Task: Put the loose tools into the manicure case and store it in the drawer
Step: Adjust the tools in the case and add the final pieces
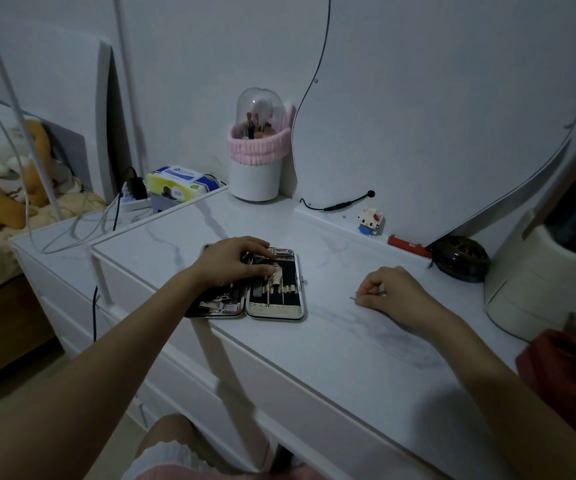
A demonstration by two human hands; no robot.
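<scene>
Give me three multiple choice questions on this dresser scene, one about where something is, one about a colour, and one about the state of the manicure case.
1. Where does the toy block figure stand?
A. inside the case
B. on the ledge by the wall, right of the brush holder
C. on the bed

2. What colour is the fluffy band round the brush holder?
A. pink
B. green
C. black

3. How is the manicure case?
A. shut
B. open flat on the dresser top
C. in a drawer

Answers: 1 B, it stands against the wall behind the case. 2 A, the band is plainly pink. 3 B, both halves lie open, the left hand over them, while the right hand pinches a thin tool.
</scene>
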